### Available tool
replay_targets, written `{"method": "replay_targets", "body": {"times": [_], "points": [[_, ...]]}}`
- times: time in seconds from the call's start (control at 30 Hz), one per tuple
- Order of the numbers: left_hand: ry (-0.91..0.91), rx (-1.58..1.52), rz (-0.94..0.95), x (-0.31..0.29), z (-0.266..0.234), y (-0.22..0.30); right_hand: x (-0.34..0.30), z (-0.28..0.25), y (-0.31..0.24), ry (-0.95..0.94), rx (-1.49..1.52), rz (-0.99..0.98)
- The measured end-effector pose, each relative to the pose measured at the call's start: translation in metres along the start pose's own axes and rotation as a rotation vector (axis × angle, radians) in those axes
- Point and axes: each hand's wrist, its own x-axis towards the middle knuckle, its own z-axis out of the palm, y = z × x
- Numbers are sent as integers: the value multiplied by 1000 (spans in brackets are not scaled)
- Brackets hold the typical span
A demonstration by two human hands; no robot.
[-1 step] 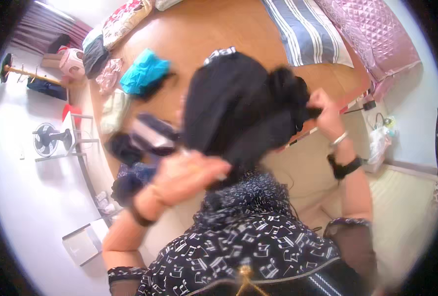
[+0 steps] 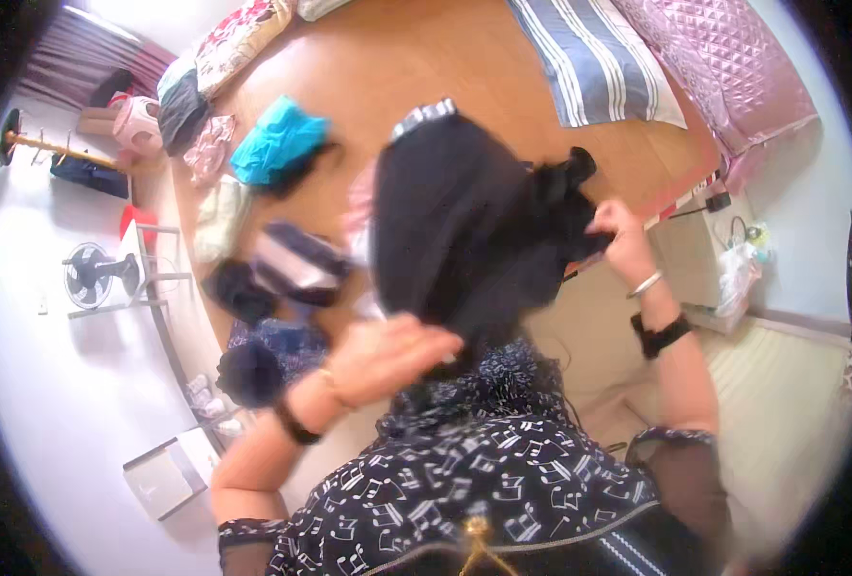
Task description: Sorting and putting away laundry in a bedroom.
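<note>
A black garment (image 2: 450,216) hangs in the air in front of me, with a black-and-white patterned band (image 2: 424,117) at its far edge. At its near lower edge, my left hand (image 2: 388,357) is closed on the cloth, its fingers pressed together and slightly blurred. My right hand (image 2: 623,245) pinches a bunched part at the garment's right side. Bunched folds (image 2: 565,197) stick out between the body of the garment and my right hand. To the left lie a striped folded cloth (image 2: 299,264) and a turquoise garment (image 2: 280,144).
The wooden bed surface (image 2: 426,48) carries more clothes: a cream one (image 2: 220,216), dark ones (image 2: 244,288) and a pink one (image 2: 210,146). A striped mat (image 2: 603,72) and a pink quilted cover (image 2: 714,67) lie far right. A fan (image 2: 90,274) stands left.
My left hand has shifted a little to the right with the garment's near edge. My right hand has come slightly down and left, and the bunched folds have changed shape.
</note>
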Motion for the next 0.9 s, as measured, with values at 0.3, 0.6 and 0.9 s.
{"method": "replay_targets", "body": {"times": [0.3, 0.6, 0.9], "points": [[-380, -516, -306, -6, 139, -5, -3, 96, 17, -83, -28, -143], [-305, -494, -495, 76, 49, -76, 4, 239, 68, -1088, 636, -138], [280, -531, -1240, 76, 106, -302, 76, 204, 134, -268, 966, 529]]}}
